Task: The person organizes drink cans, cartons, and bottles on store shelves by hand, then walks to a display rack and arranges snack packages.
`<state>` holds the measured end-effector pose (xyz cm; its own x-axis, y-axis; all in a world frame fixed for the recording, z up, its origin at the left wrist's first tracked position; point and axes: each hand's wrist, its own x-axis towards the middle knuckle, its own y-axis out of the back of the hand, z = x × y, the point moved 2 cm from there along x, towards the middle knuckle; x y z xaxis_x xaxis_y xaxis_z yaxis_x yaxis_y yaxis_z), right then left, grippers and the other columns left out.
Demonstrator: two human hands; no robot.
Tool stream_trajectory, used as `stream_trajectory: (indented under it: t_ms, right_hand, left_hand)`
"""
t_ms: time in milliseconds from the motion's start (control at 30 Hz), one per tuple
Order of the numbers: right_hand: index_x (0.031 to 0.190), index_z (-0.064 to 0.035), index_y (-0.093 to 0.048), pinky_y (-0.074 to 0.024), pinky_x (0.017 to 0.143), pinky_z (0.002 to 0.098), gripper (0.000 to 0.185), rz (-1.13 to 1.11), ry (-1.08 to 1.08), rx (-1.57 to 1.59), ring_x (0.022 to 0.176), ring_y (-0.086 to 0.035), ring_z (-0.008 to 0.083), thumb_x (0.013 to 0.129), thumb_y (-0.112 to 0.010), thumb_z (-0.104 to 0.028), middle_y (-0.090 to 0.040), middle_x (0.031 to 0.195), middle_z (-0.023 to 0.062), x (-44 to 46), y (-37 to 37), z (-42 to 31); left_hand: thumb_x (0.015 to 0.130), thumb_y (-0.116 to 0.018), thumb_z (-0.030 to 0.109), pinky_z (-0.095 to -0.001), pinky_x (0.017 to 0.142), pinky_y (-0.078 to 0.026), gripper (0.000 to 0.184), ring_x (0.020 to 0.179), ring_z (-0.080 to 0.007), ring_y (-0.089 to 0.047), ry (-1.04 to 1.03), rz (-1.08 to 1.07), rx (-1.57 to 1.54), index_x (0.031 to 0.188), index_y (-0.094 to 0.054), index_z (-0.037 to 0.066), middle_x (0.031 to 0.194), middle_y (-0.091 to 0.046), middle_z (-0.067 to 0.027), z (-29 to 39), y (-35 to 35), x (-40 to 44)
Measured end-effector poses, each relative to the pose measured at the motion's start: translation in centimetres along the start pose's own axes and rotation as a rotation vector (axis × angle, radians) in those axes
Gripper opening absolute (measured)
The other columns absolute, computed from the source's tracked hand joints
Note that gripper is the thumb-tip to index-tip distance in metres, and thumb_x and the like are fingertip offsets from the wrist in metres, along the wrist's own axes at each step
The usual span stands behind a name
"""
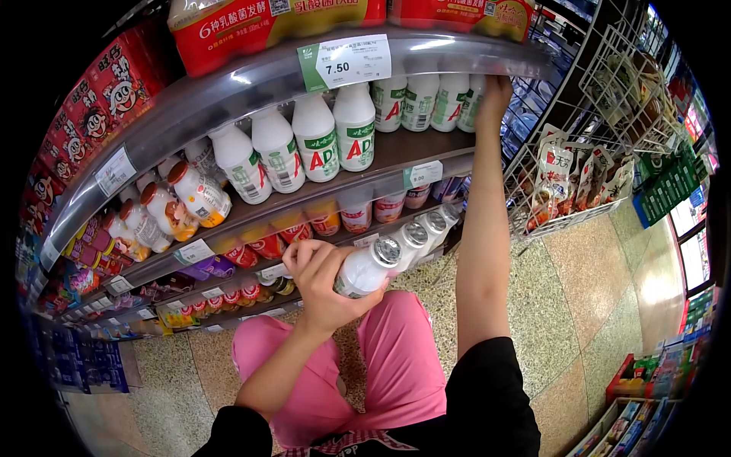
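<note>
My left hand (324,286) is wrapped round the near end of a pack of white bottles (365,268) with silver caps, held tilted in front of the lower shelves. My right hand (495,99) reaches up to the right end of the shelf, beside a row of white bottles with green labels (419,103); its fingers are mostly hidden behind the shelf edge and bottles. More white bottles (316,145) stand to the left on the same shelf, above a price strip (335,186).
Orange-capped bottles (199,194) and red boxes (95,110) are at the left. A wire rack (567,202) holding snack packets (556,179) stands at the right. Tiled floor (544,305) shows below, around my pink-clad knees.
</note>
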<state>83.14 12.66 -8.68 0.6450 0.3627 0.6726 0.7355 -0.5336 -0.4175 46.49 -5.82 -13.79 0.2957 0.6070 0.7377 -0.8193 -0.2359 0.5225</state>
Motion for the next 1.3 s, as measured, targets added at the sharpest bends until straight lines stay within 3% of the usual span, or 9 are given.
stream_trajectory:
  t_ms: [367, 567, 667, 733, 800, 867, 1033, 1167, 1300]
  right_hand:
    - [0.116, 0.0061, -0.063, -0.0417, 0.092, 0.0313, 0.033, 0.006, -0.026, -0.002, 0.1, -0.058, 0.0197, 0.092, -0.061, -0.017, -0.067, 0.112, 0.0117, 0.3, -0.9, 0.9]
    - [0.12, 0.0065, -0.06, -0.0409, 0.095, 0.0315, 0.042, 0.01, -0.024, -0.113, 0.103, -0.058, 0.0194, 0.095, -0.062, -0.028, -0.067, 0.114, 0.0123, -0.4, -1.6, -0.2]
    - [0.141, 0.0031, -0.044, -0.0293, 0.112, 0.0347, 0.06, -0.009, 0.022, -0.326, 0.136, -0.041, 0.0278, 0.097, -0.058, -0.035, -0.045, 0.145, 0.0194, -2.3, -0.6, -1.1]
    - [0.147, 0.0021, -0.037, -0.0224, 0.117, 0.0369, 0.066, -0.166, -0.227, -0.314, 0.144, -0.031, 0.0304, 0.097, -0.058, -0.035, -0.037, 0.152, 0.0203, -6.6, -0.4, -7.8]
    - [0.146, 0.0032, -0.036, -0.0227, 0.117, 0.0374, 0.066, -0.326, -0.243, -0.372, 0.143, -0.033, 0.0303, 0.096, -0.059, -0.032, -0.039, 0.151, 0.0194, -10.8, 0.5, -13.4]
    - [0.147, 0.003, -0.036, -0.0226, 0.117, 0.0376, 0.063, -0.333, -0.16, -0.368, 0.142, -0.033, 0.0286, 0.096, -0.058, -0.029, -0.038, 0.151, 0.0199, -14.9, 1.8, -15.6]
    - [0.152, -0.0001, -0.025, -0.0239, 0.117, 0.0437, 0.062, -0.1, -0.353, -0.184, 0.14, -0.036, 0.0353, 0.099, -0.05, -0.02, -0.038, 0.15, 0.0228, -22.9, 3.2, -17.1]
    - [0.148, 0.003, -0.031, -0.0249, 0.116, 0.04, 0.059, -0.132, -0.524, -0.013, 0.138, -0.039, 0.0293, 0.097, -0.055, -0.016, -0.041, 0.147, 0.0211, -25.5, 2.8, -15.8]
    - [0.142, 0.0068, -0.039, -0.0362, 0.107, 0.0331, 0.054, -0.136, -0.466, -0.023, 0.125, -0.051, 0.0221, 0.094, -0.06, -0.009, -0.053, 0.135, 0.0162, -25.1, 2.4, -15.1]
  left_hand:
    - [0.051, -0.086, 0.037, -0.0401, 0.085, -0.032, 0.049, 0.082, -0.0246, -0.05, -0.004, -0.007, 0.011, 0.084, -0.069, 0.006, 0.076, -0.061, -0.0037, 0.3, -0.1, -0.3]
    - [0.051, -0.086, 0.038, -0.0408, 0.084, -0.034, 0.051, 0.083, -0.0257, -0.052, -0.008, 0.012, 0.003, 0.085, -0.068, 0.003, 0.077, -0.062, -0.0063, 0.4, -0.4, -0.4]
    - [0.051, -0.086, 0.038, -0.0416, 0.084, -0.035, 0.053, 0.084, -0.0267, -0.053, -0.02, 0.036, -0.001, 0.086, -0.067, 0.002, 0.078, -0.062, -0.008, 0.3, -0.2, -0.3]
    - [0.051, -0.085, 0.038, -0.0422, 0.083, -0.036, 0.054, 0.085, -0.0277, -0.053, -0.036, 0.052, -0.009, 0.086, -0.067, 0.001, 0.079, -0.062, -0.0093, 0.4, 0.1, -0.2]
    - [0.051, -0.085, 0.038, -0.0424, 0.082, -0.037, 0.055, 0.085, -0.0286, -0.053, -0.026, 0.085, -0.018, 0.085, -0.066, 0.0, 0.08, -0.062, -0.0104, 0.3, 0.3, -0.3]
    - [0.051, -0.084, 0.039, -0.0422, 0.079, -0.039, 0.056, 0.085, -0.0296, -0.052, -0.028, 0.111, -0.008, 0.084, -0.065, -0.002, 0.081, -0.062, -0.0121, 0.3, 0.5, -0.2]
    - [0.053, -0.084, 0.039, -0.0416, 0.078, -0.04, 0.054, 0.085, -0.0291, -0.052, -0.014, 0.16, -0.041, 0.084, -0.065, -0.001, 0.079, -0.06, -0.0098, 0.0, 1.1, -0.2]
    - [0.052, -0.084, 0.036, -0.0412, 0.078, -0.039, 0.05, 0.083, -0.0285, -0.051, 0.145, 0.254, -0.202, 0.083, -0.067, 0.001, 0.079, -0.062, -0.0082, 0.0, 1.1, -0.4]
    - [0.054, -0.084, 0.031, -0.0408, 0.079, -0.039, 0.048, 0.085, -0.0275, -0.05, 0.262, 0.274, -0.293, 0.088, -0.067, 0.001, 0.082, -0.062, -0.0081, 0.4, 1.3, -0.3]
